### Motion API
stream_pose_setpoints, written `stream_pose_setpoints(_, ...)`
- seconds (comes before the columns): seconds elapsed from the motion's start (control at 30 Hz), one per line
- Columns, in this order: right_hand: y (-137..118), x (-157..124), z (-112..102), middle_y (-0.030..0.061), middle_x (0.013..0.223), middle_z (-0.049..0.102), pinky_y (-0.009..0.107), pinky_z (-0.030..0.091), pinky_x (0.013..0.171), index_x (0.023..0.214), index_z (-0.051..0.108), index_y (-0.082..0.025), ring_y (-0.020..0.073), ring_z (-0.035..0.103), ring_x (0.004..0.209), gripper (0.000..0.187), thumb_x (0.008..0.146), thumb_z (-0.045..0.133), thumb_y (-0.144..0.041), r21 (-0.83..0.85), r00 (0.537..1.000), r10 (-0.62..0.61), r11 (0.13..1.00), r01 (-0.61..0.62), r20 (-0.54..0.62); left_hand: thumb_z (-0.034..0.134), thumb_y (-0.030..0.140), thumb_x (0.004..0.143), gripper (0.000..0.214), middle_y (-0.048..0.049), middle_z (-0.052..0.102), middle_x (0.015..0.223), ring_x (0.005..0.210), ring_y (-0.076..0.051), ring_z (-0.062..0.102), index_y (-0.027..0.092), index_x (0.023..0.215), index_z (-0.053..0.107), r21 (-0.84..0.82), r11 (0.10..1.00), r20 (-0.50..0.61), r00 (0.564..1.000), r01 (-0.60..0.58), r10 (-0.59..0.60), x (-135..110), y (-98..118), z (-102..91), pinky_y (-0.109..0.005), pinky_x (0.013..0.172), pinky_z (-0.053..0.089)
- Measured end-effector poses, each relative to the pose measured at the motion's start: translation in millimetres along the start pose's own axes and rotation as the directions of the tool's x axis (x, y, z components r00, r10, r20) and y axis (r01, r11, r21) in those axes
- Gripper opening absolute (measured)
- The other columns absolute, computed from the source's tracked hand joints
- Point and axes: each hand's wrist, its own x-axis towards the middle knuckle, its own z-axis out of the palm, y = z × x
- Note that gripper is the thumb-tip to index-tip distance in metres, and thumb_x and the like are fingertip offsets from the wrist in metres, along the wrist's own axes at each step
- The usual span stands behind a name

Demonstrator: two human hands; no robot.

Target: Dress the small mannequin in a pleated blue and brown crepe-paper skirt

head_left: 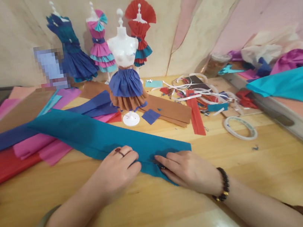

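A long, folded strip of teal crepe paper (95, 132) runs slantwise across the table. My left hand (120, 170) has its fingers curled together at the near edge of the strip, gripping it. To the right, my right hand (190, 168) is closed around a small dark tool (161, 164), mostly covered by the fingers, its thin tip pointing left along the paper. Behind the strip stands a white dress-form mannequin (124, 49) wearing a blue and brown ruffled skirt (126, 83).
Three dressed mannequins stand at the back, in blue (70, 46), pink (99, 42) and red (140, 32). Coloured paper sheets (3, 164) lie left. Scraps and white strips (205, 94), a tape roll (239, 128) and a metal-edged board (288, 120) are on the right.
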Motion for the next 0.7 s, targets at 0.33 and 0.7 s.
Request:
stream_pose_setpoints(0.33, 1, 0, -4, 0.0039, 0.071, 0.064, 0.031, 0.046, 0.047, 0.118, 0.063, -0.006, 0.0165, 0.059, 0.056, 0.028, 0.100, 0.045, -0.018, -0.015, 1.000, -0.009, 1.000, 0.009, 0.005, 0.049, 0.008, 0.093, 0.019, -0.0069, 0.066, 0.081, 0.082, -0.020, 0.058, 0.016, 0.088, 0.065, 0.034, 0.998, -0.019, 0.999, -0.049, 0.050, 5, 9, -4.6, -0.028, 0.064, 0.049)
stream_pose_setpoints(0.7, -1, 1, -6, 0.0050, 0.072, 0.067, 0.030, 0.049, 0.049, 0.119, 0.062, -0.005, 0.0165, 0.062, 0.057, 0.029, 0.100, 0.043, -0.017, -0.031, 0.999, -0.018, 0.999, 0.019, 0.032, 0.046, 0.009, 0.096, 0.021, -0.0070, 0.068, 0.083, 0.083, -0.020, 0.061, 0.016, 0.092, 0.065, 0.026, 0.999, -0.023, 0.999, -0.041, 0.041, 5, 13, -3.6, -0.030, 0.068, 0.052)
